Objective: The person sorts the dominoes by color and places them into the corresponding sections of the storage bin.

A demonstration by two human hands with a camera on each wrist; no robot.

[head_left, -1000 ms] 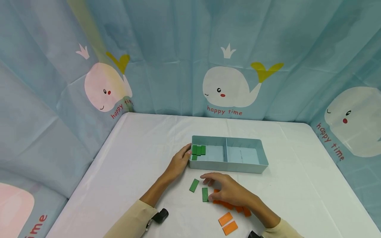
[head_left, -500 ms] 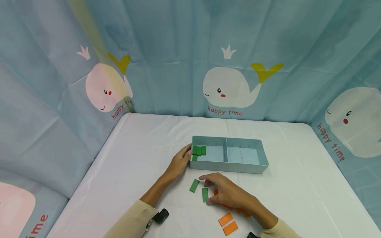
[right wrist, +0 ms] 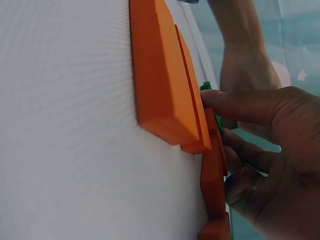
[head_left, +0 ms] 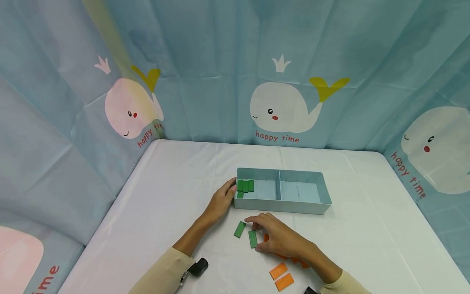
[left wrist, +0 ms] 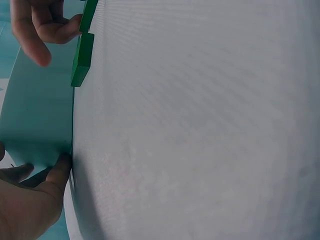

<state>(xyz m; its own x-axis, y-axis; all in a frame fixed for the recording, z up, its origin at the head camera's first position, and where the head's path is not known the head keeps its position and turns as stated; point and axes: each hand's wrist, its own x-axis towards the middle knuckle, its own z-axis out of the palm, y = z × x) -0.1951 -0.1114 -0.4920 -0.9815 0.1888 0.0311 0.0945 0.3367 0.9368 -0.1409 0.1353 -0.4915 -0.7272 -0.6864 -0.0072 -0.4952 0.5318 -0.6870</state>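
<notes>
The green block (head_left: 253,239) pinched by the right hand (head_left: 282,237) has turned slightly; it is on the near side of the blue box (head_left: 282,206), whose left end the left hand (head_left: 218,204) touches with relaxed fingers.

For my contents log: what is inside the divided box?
Four green blocks show in the left compartment; none show in the right compartment. The near wall hides whatever sits low behind it; anything beneath the blocks is covered.
</notes>
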